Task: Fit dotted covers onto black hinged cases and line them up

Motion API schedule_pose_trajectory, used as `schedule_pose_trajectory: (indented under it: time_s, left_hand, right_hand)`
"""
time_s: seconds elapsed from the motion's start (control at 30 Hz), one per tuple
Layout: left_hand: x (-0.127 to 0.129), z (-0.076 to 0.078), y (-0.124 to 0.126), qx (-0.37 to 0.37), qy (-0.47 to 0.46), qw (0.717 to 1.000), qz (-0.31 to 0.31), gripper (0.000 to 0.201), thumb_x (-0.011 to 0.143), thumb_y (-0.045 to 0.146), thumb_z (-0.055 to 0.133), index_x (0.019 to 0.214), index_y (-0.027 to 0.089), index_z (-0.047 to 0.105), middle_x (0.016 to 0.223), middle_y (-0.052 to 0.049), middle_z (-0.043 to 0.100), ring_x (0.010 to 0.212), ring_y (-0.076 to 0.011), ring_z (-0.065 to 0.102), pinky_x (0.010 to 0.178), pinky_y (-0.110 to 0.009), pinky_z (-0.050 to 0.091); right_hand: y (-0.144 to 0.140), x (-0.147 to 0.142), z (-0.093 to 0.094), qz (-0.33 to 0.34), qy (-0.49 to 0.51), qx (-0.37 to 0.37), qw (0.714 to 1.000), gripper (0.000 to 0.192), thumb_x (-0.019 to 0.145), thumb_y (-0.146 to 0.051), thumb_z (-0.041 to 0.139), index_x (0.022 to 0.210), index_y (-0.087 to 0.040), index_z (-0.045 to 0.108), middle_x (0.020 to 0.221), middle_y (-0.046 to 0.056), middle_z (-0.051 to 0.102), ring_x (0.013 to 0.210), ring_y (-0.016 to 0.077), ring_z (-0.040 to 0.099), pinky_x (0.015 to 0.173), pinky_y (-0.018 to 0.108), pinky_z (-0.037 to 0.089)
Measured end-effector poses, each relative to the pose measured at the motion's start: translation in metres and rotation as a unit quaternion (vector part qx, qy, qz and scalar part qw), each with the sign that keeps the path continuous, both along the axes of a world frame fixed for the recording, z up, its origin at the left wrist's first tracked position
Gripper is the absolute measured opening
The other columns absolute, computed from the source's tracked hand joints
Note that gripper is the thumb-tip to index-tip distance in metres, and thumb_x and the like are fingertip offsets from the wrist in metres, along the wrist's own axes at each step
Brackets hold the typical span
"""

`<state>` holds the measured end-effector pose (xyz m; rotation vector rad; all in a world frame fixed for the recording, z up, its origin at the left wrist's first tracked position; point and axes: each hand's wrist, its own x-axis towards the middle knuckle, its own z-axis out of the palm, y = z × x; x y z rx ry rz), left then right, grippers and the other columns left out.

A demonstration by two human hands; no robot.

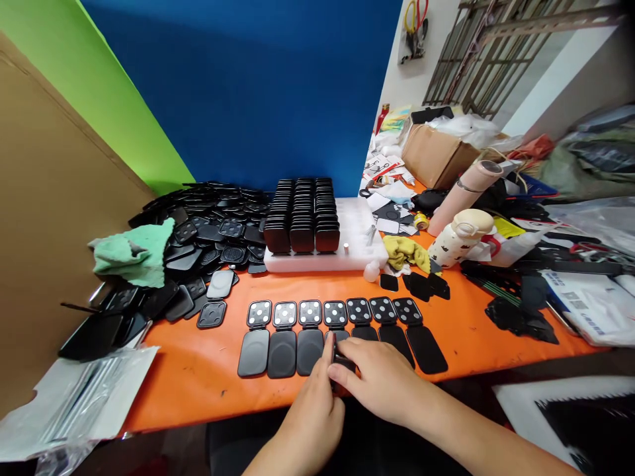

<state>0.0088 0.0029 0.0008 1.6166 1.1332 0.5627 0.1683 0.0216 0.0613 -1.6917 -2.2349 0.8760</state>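
Black part (341,360): small, glossy, pinched between both hands at lower centre.
Hands: left (312,410) and right (381,380) together, fingertips clamped on it.
Row (337,334): rounded-square hinged cases, open flat.
Table (198,377): smooth orange.

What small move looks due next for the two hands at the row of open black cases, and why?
Probably pressing the small black piece down onto the fourth case. Both the left hand and right hand pinch it right over that case's lower half, while the three cases to the left lie flat and free.
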Motion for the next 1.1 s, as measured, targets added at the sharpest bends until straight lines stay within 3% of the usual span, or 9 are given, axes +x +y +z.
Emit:
schedule_pose_trajectory:
  time_s: [0.23, 0.37, 0.5, 0.67, 0.87, 1.1]
  left_hand:
    - [0.005, 0.004, -0.003, -0.04, -0.017, 0.999, 0.013, 0.077, 0.069, 0.0, 0.04, 0.142, 0.018, 0.024, 0.142, -0.009, 0.038, 0.131, -0.0247, 0.031, 0.11, -0.042, 0.024]
    - [0.009, 0.001, -0.003, -0.042, -0.021, 0.998, 0.041, 0.078, 0.069, 0.0, 0.042, 0.142, 0.018, 0.022, 0.138, -0.01, 0.042, 0.132, -0.0243, 0.029, 0.11, -0.043, 0.021]
    - [0.008, -0.006, -0.006, -0.011, -0.007, 0.998, 0.061, 0.072, 0.078, 0.007, 0.043, 0.144, 0.019, 0.017, 0.14, -0.012, 0.039, 0.132, -0.0234, 0.029, 0.11, -0.044, 0.02]
    - [0.005, -0.01, -0.006, 0.009, -0.011, 0.999, 0.036, 0.067, 0.084, 0.014, 0.042, 0.144, 0.022, 0.012, 0.143, -0.011, 0.034, 0.132, -0.0231, 0.031, 0.109, -0.043, 0.023]
    - [0.005, -0.008, -0.008, 0.011, -0.001, 1.0, 0.011, 0.065, 0.086, 0.016, 0.041, 0.144, 0.021, 0.012, 0.145, -0.012, 0.031, 0.132, -0.0227, 0.031, 0.108, -0.041, 0.027]
    - [0.005, -0.003, -0.006, 0.001, 0.013, 1.0, 0.014, 0.064, 0.085, 0.016, 0.041, 0.144, 0.02, 0.017, 0.13, -0.013, 0.051, 0.121, -0.0245, 0.046, 0.103, -0.041, 0.035]
  right_hand:
    - [-0.007, -0.006, -0.01, -0.022, 0.05, -0.006, 0.998, 0.028, 0.09, -0.037, 0.043, 0.075, -0.023, 0.062, 0.074, -0.002, 0.064, 0.068, 0.0128, 0.057, 0.058, 0.023, 0.032]
    - [-0.011, -0.011, -0.008, -0.038, 0.001, 0.024, 0.999, 0.031, 0.092, -0.035, 0.041, 0.072, -0.023, 0.062, 0.072, -0.002, 0.062, 0.065, 0.0124, 0.056, 0.056, 0.024, 0.031]
    - [-0.015, -0.013, -0.007, -0.001, -0.057, 0.045, 0.997, 0.03, 0.093, -0.03, 0.038, 0.077, -0.022, 0.061, 0.077, 0.0, 0.062, 0.066, 0.0143, 0.058, 0.057, 0.025, 0.034]
    - [-0.022, -0.015, -0.012, 0.039, -0.096, 0.055, 0.993, 0.022, 0.091, -0.024, 0.041, 0.084, -0.019, 0.061, 0.083, 0.005, 0.063, 0.074, 0.019, 0.06, 0.064, 0.028, 0.038]
    - [-0.026, -0.013, -0.012, -0.038, -0.011, -0.002, 0.999, 0.021, 0.09, -0.033, 0.043, 0.081, -0.021, 0.058, 0.08, 0.001, 0.063, 0.074, 0.0165, 0.059, 0.065, 0.026, 0.037]
    - [-0.023, -0.013, -0.023, -0.089, 0.089, -0.045, 0.991, 0.018, 0.083, -0.029, 0.051, 0.068, -0.019, 0.055, 0.073, 0.0, 0.061, 0.067, 0.0131, 0.054, 0.06, 0.023, 0.036]
